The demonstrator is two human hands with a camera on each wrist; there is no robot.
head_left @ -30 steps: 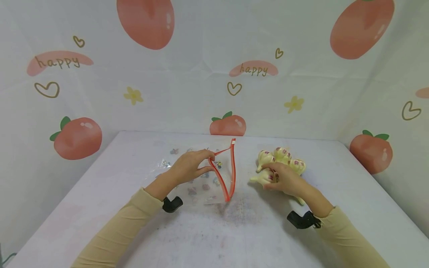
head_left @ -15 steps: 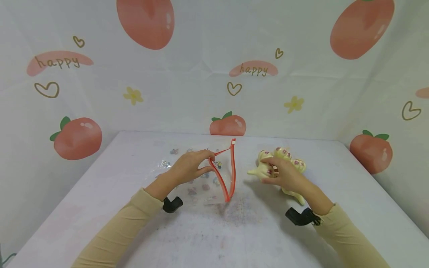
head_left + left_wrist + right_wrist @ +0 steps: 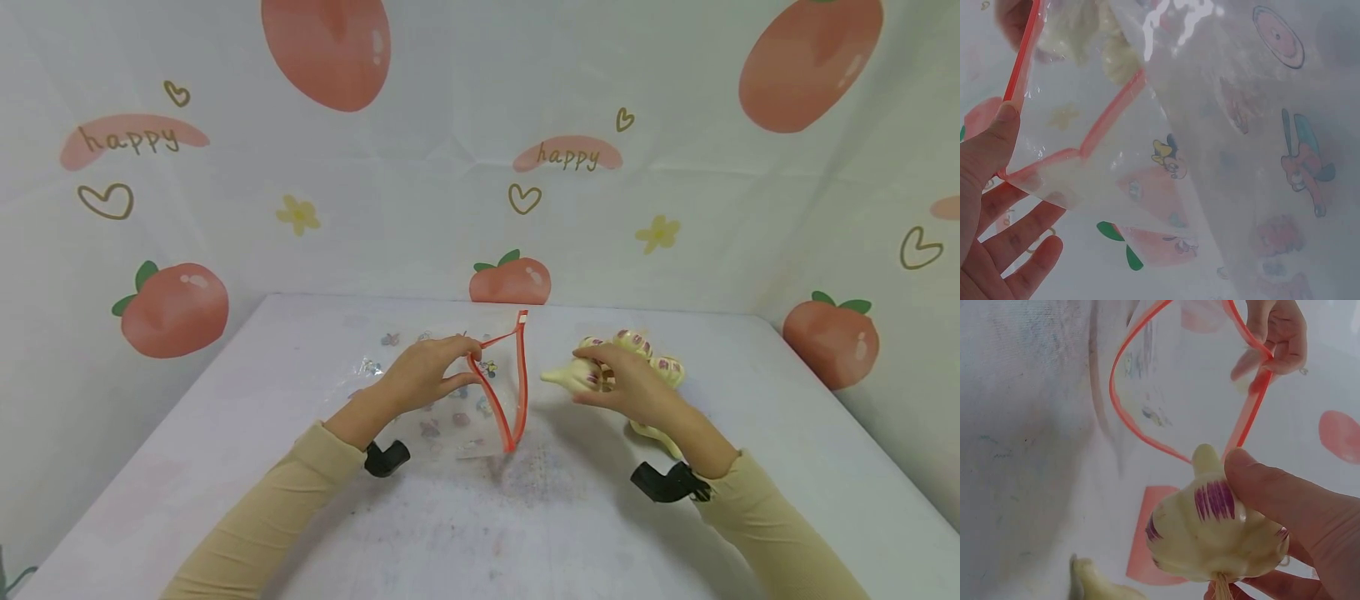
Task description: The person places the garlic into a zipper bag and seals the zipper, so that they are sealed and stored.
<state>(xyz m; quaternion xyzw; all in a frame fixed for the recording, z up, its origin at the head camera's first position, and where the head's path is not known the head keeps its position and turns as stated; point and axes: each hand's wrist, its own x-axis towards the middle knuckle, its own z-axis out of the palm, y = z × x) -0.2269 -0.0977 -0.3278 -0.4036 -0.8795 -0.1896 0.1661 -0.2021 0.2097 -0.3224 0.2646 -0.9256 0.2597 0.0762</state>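
Note:
A clear zip bag [image 3: 462, 408] with printed cartoon figures and a red-orange zip edge lies on the table, its mouth standing apart toward the right. My left hand [image 3: 431, 372] pinches that red edge between thumb and fingers, as the left wrist view also shows. In my right hand [image 3: 637, 387] is a garlic bulb [image 3: 1216, 528], pale with purple streaks, its stem pointing at the bag's mouth. More garlic bulbs [image 3: 666, 371] lie behind and under this hand, partly hidden by it. A gap separates the held bulb from the bag in the head view.
The white table [image 3: 450, 533] carries faint stains and meets a white cloth backdrop [image 3: 420, 167] printed with fruit, hearts and flowers. One curved garlic stem [image 3: 658, 437] lies toward the front, close to the right wrist.
My right hand has raised one garlic bulb off the pile and carried it a little left toward the bag. The left hand keeps its place on the bag's edge.

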